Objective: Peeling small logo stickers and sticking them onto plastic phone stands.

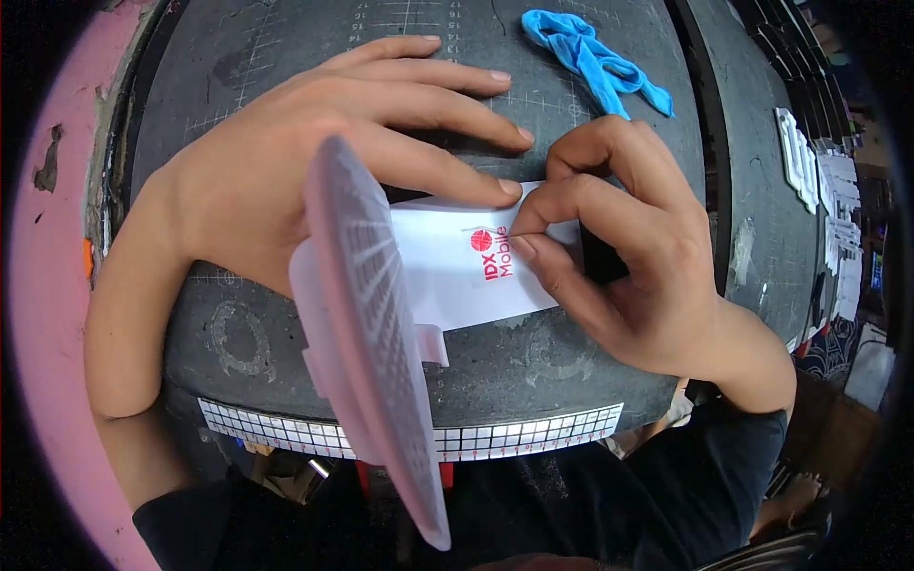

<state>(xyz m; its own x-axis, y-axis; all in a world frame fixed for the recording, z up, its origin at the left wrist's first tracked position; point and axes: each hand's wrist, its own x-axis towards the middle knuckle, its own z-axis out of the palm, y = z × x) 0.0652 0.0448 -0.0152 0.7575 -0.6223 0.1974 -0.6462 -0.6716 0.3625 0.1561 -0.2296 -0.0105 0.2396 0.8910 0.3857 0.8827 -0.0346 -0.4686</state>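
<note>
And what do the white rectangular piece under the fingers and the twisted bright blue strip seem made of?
White rectangular piece: smooth paper, card or plastic; its even surface leaves this open. Blue strip: probably matte fabric, from its wrinkled folds.

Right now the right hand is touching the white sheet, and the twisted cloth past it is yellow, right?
Not quite: the head view shows the twisted cloth is blue, not yellow. The right hand is touching the white sheet, and the cloth does lie past it.

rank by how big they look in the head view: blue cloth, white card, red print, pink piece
1. pink piece
2. white card, partly covered
3. blue cloth
4. red print
</note>
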